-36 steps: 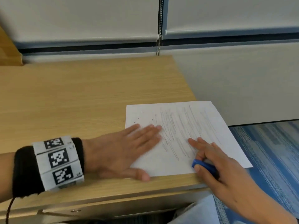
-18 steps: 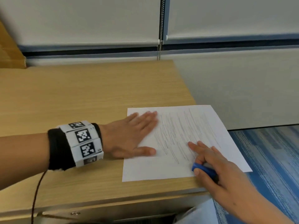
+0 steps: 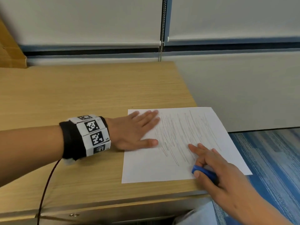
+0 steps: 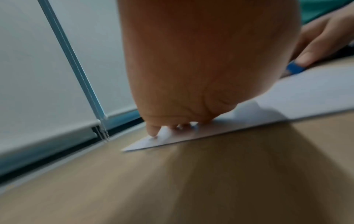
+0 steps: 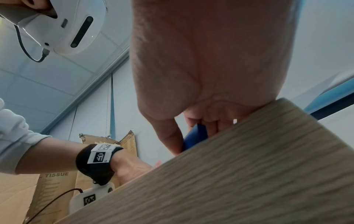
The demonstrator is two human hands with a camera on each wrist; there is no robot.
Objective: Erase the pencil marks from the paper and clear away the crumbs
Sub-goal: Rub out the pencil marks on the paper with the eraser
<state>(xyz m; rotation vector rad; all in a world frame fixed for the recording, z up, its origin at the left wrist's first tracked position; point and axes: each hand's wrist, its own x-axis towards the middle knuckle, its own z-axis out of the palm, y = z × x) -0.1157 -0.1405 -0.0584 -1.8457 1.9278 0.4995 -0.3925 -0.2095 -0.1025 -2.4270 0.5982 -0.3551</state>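
A white sheet of paper (image 3: 146,168) covered in grey pencil scribbles (image 3: 183,135) lies at the near right corner of the wooden desk (image 3: 81,95). My left hand (image 3: 138,130) lies flat on the sheet's far left part, fingers straight, pressing it down. In the left wrist view the paper (image 4: 306,97) shows beneath that palm. My right hand (image 3: 209,163) rests on the near right part of the sheet and pinches a blue eraser (image 3: 203,172) between thumb and fingers, index finger stretched out onto the scribbles. The eraser (image 5: 195,137) also shows in the right wrist view.
The desk's right edge (image 3: 186,85) drops to a white wall and blue carpet (image 3: 267,168). A cardboard box (image 3: 9,51) stands at the far left; the box (image 5: 57,189) reads TISSUE. A bead chain (image 3: 160,51) hangs from the blinds behind the desk.
My left hand has slid away from me along the paper's left side, from its near part to its far corner. The right hand with the eraser has stayed in place.
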